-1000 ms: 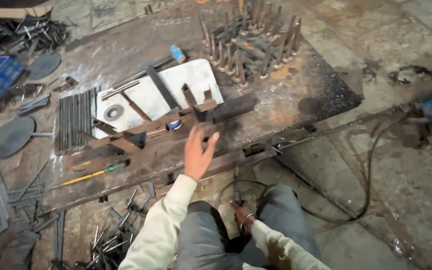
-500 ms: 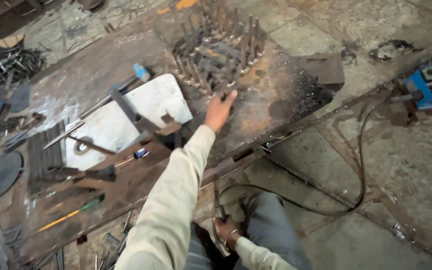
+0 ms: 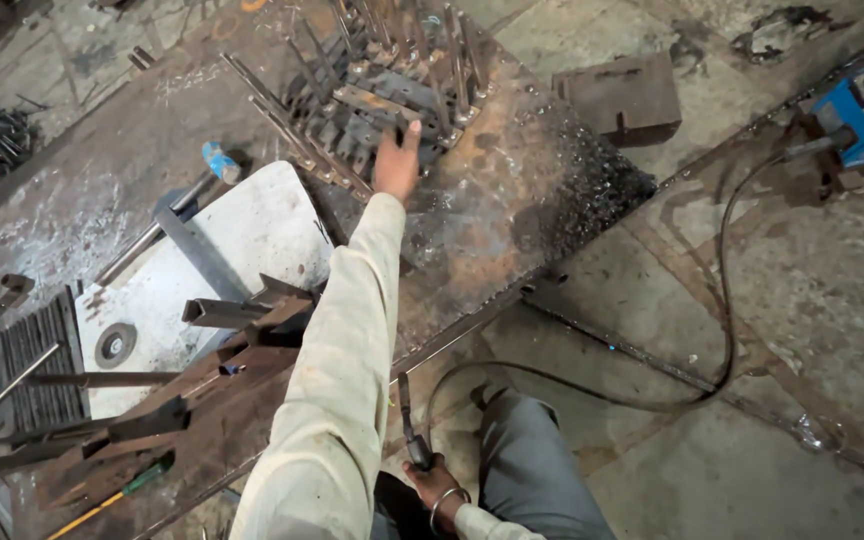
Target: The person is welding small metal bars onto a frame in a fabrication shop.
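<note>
The left hand [image 3: 397, 165] has stretched further out across the bench [image 3: 542, 190], fingers now spread on the pile of steel pieces [image 3: 382, 95]; the right hand [image 3: 432, 485] stays clenched on the welding holder [image 3: 407, 425]

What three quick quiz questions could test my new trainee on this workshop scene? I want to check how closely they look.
1. True or false: the left hand reaches onto the pile of metal pieces.
2. What does the right hand grip? A) a welding electrode holder B) a hammer C) a screwdriver
3. Fill in: the round grinding disc lies on the ____ sheet.

Key: 1 true; 2 A, the welding electrode holder with its cable; 3 white.
</note>
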